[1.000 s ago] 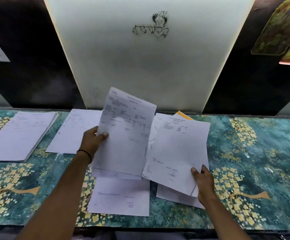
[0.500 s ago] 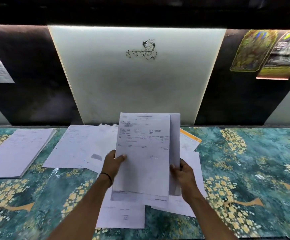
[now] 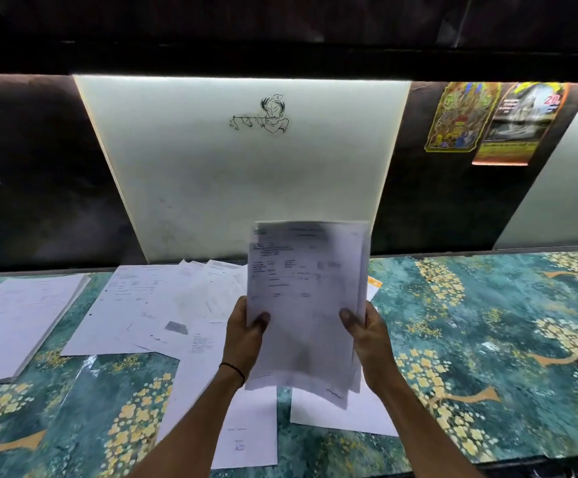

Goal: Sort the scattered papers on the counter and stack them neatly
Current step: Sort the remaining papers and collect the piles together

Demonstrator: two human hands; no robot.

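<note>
A counter (image 3: pixel 487 322) with a teal, yellow-flowered cover runs under a lit white panel (image 3: pixel 246 188) that bears a small line drawing (image 3: pixel 263 115). Two posters (image 3: pixel 487 122) hang on the dark wall to the right. On my feed both hands are up over the middle of the counter, holding a bundle (image 3: pixel 308 298) of printed sheets upright between them, clear of the surface. The left hand (image 3: pixel 246 339) grips the bundle's left edge, thumb across the front; the right hand (image 3: pixel 367 336) grips the right edge the same way. The bundle is not squared: its lower edges stagger, and I can't read the blurred print. A black band (image 3: pixel 234 369) sits on the left wrist. Loose papers (image 3: pixel 143 312) lie overlapping on the counter behind and left of the bundle, with more sheets under it near the front edge. An orange corner (image 3: pixel 373 283) peeks out just right of the bundle. A tidy stack (image 3: pixel 22 315) lies far left, apart from the rest.
</note>
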